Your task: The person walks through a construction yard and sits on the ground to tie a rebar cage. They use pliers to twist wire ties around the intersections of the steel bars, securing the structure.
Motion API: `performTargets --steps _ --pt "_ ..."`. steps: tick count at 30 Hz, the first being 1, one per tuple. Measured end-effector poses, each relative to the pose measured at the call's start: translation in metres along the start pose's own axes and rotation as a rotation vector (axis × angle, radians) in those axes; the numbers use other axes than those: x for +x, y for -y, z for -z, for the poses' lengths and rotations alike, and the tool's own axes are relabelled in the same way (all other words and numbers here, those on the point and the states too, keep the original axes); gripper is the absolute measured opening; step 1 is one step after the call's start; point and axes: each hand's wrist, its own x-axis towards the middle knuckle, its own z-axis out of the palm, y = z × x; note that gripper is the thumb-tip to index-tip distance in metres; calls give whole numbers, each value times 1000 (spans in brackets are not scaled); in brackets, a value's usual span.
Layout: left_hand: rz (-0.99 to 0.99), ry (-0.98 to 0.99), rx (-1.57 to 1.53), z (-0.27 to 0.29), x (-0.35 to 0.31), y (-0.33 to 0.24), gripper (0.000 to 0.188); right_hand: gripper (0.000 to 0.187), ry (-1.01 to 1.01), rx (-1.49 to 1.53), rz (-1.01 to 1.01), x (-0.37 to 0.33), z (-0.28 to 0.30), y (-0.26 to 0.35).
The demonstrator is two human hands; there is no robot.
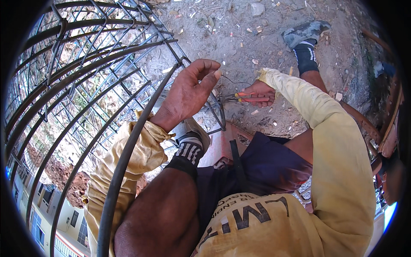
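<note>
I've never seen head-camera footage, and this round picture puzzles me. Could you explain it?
There's no machine: these are a person's own bare hands, seen by a wide fisheye camera worn on their head, looking down, so straight edges bend. The right hand holds metal pliers with red-and-yellow handles. The left hand seems to pinch a thin dark wire between its fingers. On the left is a dark steel-rod cage; below, grey-brown dirt ground with pale chips.
</note>
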Motion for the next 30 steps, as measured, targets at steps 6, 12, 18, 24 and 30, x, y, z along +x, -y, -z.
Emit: performTargets --steps 6,12,18,24,30 --pt "44 14 51 3 -3 1 30 66 -654 -618 190 -31 -21 11" --pt "67 45 78 6 -2 5 31 43 -304 -319 -20 -7 -22 11" --pt "127 31 42 6 -6 4 29 46 -37 -15 58 23 -15 -22" --pt "131 14 17 8 -15 11 30 70 -658 -341 242 5 -48 -24" --pt "181 2 -30 6 -17 28 35 59 -1253 -980 692 40 -44 -50"
